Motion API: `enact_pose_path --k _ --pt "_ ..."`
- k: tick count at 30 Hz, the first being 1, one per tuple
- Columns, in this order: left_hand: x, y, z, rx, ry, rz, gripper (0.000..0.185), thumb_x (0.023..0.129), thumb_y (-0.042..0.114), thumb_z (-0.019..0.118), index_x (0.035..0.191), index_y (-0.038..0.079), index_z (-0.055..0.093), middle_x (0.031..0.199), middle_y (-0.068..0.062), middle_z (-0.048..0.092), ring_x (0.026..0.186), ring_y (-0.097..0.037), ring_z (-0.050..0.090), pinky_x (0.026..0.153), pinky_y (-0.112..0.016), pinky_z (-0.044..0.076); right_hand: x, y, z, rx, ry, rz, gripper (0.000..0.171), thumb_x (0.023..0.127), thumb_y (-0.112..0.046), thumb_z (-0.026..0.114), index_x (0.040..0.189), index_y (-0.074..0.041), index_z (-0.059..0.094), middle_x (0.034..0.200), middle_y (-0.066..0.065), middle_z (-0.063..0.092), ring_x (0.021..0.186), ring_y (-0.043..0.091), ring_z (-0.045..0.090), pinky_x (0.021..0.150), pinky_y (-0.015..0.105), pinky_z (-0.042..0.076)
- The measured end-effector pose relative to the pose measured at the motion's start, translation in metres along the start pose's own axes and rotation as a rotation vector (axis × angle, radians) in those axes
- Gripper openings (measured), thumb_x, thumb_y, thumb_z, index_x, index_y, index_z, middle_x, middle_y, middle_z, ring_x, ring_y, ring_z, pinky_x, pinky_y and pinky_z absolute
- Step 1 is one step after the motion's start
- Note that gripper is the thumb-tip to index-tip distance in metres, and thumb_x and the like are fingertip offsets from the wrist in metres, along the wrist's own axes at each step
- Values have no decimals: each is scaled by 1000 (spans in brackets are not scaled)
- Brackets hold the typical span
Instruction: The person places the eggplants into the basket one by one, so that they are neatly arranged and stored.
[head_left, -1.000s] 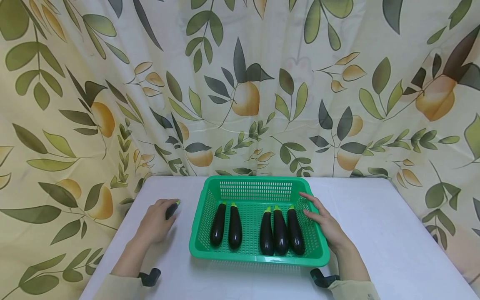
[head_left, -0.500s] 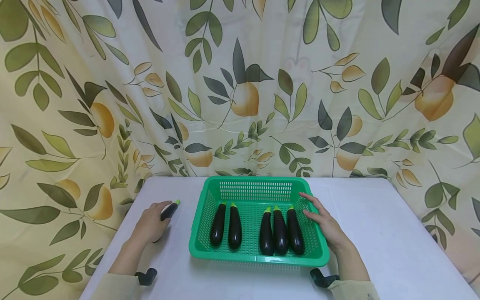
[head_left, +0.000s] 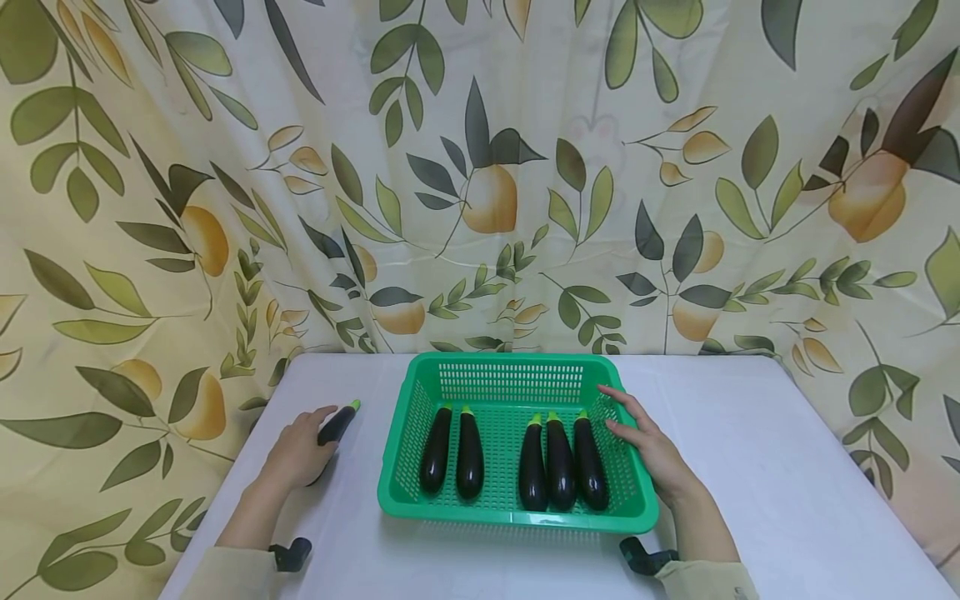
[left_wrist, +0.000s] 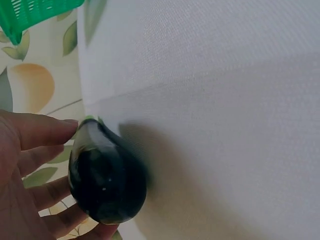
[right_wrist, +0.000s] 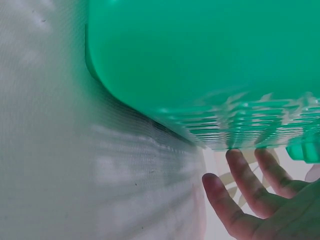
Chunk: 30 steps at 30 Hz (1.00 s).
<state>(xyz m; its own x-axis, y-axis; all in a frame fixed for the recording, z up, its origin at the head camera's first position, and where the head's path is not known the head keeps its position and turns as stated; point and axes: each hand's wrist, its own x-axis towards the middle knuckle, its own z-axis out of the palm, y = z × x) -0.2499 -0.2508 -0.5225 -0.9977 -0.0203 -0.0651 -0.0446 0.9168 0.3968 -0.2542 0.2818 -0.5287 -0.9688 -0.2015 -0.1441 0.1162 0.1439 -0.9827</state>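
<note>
In the head view my left hand is at the table's left side with its thumb and fingers around a dark purple eggplant, green stem pointing away. The left wrist view shows the rounded bottom of that eggplant between thumb and fingers, beside its shadow on the cloth. A green plastic basket stands mid-table, with several eggplants lying in it: two at left, three at right. My right hand rests at the basket's right rim. Its outstretched fingers are by the slotted wall in the right wrist view.
A white cloth covers the table, with a stretch to the right of the basket. Behind the table hangs a curtain printed with leaves and fruit. A black wrist device sits on the left wrist, another on the right.
My left hand has shifted slightly left and back toward me, uncovering more of the eggplant, whose stem end stays nearly in place. The right hand and basket look unchanged.
</note>
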Motion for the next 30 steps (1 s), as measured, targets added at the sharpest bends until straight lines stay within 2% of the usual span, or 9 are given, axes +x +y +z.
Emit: enact_pose_path --k 14,30 --pt "4 -7 3 -5 -2 7 60 96 15 65 152 4 47 136 -32 59 123 -54 59 97 -66 50 -1 -1 1 -5 -3 -3 55 110 -25 42 162 -30 27 172 18 13 148 59 30 100 69 50" --pt "6 -10 7 -26 -15 8 60 95 13 66 152 2 47 135 -33 60 126 -53 58 100 -66 49 -1 -1 0 8 -4 -2 55 110 -26 42 162 -31 27 172 17 12 148 58 31 99 67 51"
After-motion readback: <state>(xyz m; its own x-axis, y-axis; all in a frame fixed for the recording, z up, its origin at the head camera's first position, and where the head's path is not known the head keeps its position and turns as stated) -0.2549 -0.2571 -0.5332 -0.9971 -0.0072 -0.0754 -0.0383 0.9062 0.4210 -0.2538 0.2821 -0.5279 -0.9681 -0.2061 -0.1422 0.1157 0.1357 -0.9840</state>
